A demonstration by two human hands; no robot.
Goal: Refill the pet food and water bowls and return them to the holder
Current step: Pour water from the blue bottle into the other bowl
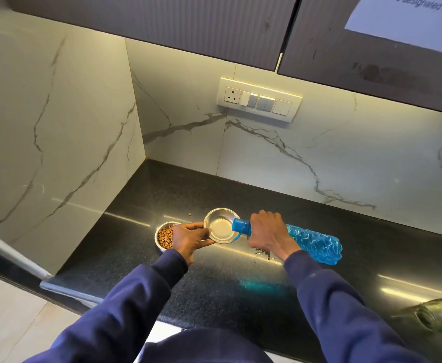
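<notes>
Navy sleeves (125,297), blk counter (214,297) w/ food bowl (163,238), marble walls (293,163).

Long navy blue sleeves (125,305) with ribbed cuffs cover both arms.

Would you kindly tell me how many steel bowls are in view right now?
2. The kibble bowl sits on the counter behind the left hand; the water bowl, held by that hand, is at the blue bottle mouth.

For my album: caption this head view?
Right hand tips blue plastic bottle over round steel bowl held by left hand, beside steel bowl of kibble.
</notes>
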